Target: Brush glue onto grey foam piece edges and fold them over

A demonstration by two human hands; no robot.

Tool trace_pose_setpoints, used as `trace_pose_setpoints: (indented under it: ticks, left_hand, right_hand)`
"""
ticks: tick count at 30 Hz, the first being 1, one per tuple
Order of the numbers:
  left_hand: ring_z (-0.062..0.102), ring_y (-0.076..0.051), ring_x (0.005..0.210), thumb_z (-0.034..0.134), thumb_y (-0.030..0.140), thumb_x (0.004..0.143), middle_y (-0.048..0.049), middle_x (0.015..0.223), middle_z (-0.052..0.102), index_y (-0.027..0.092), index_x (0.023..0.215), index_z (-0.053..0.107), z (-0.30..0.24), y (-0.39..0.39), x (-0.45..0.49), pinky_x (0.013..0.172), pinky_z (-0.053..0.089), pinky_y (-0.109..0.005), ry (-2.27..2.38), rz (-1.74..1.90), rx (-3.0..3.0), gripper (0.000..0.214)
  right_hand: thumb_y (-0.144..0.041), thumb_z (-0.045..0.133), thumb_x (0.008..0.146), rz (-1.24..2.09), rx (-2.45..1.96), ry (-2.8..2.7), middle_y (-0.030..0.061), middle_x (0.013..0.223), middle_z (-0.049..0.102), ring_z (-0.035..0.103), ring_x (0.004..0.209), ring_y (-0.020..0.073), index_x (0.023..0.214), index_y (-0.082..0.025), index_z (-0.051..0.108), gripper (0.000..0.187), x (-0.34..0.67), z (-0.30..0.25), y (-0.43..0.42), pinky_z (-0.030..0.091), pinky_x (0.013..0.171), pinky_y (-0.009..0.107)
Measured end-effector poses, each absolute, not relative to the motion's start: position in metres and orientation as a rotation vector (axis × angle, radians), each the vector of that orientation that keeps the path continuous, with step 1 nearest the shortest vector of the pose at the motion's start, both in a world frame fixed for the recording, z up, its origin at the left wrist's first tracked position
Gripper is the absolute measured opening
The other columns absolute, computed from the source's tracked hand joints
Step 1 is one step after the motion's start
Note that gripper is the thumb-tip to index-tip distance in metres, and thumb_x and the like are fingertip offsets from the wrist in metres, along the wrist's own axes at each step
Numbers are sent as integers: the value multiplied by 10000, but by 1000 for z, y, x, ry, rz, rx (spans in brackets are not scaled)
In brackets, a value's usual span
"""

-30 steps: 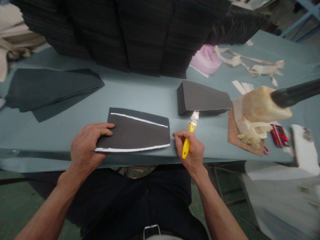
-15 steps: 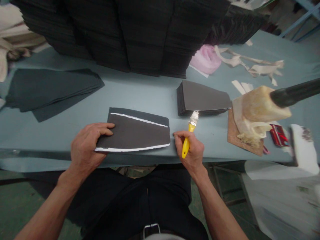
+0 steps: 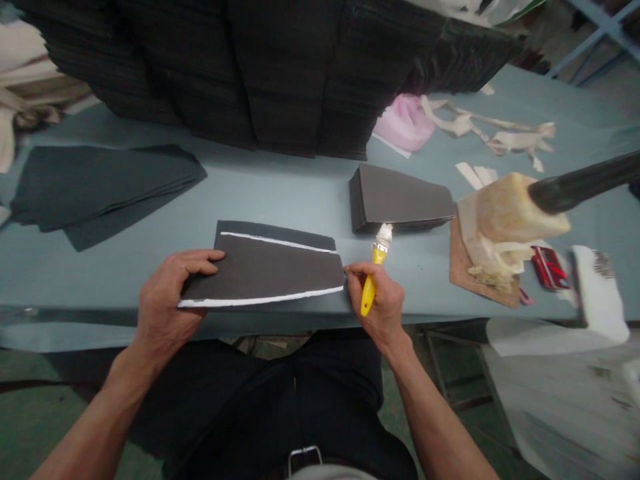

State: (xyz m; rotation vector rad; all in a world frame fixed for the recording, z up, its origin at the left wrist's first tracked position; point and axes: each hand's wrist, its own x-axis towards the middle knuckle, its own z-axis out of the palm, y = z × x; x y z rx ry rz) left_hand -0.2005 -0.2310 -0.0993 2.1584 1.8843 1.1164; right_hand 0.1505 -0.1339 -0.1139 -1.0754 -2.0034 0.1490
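Observation:
A dark trapezoid sheet [image 3: 270, 270] lies at the near edge of the blue table [image 3: 280, 190], with white glue lines along its far and near edges. My left hand [image 3: 167, 300] grips its left end, thumb on top. My right hand [image 3: 380, 303] is closed round a yellow-handled brush [image 3: 371, 283] and its fingertips touch the sheet's right corner. The brush's white bristles point away from me, toward a small stack of dark sheets [image 3: 400, 197].
A tall pile of black sheets [image 3: 260, 67] fills the back. Loose dark sheets [image 3: 95, 183] lie at left. At right are a glue-caked block with a black handle [image 3: 515, 213] on a brown board, a red item [image 3: 547, 267], a pink bag [image 3: 405, 120] and cloth strips.
The sheet's left end has shifted a little toward me and to the left with my left hand. My right fingertips have come against its right corner.

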Motion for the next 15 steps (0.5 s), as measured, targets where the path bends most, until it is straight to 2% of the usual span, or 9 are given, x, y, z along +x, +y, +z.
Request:
trace_pose_setpoints:
  ticks: [4,8,15]
  left_hand:
    - [790,-253,1186,678,257,1004,-113,1254,814,226,1129,637,-100,-235,-203,1028,613,-402,1922,1261,2141,135]
    - [781,-283,1194,676,267,1002,-137,1268,809,226,1150,644,-100,-236,-204,1025,607,-432,1890,1263,2224,157]
    - [761,-280,1229,713,276,958,-118,1264,815,270,1158,665,-101,-249,-205,1071,575,-429,1848,1312,2209,206]
  right_hand:
    - [-202,676,1039,158,-1082,-1985,-11,814,795,751,654,134,1017,-242,700,52,148,-113,-134,557,669,222]
    - [-184,686,1038,167,-1075,-1979,4,842,814,768,671,138,1033,-237,700,56,147,-114,-135,567,679,223]
    - [-134,683,1022,135,-1059,-1988,20,860,828,796,690,154,1049,-228,701,100,146,-115,-134,599,688,239]
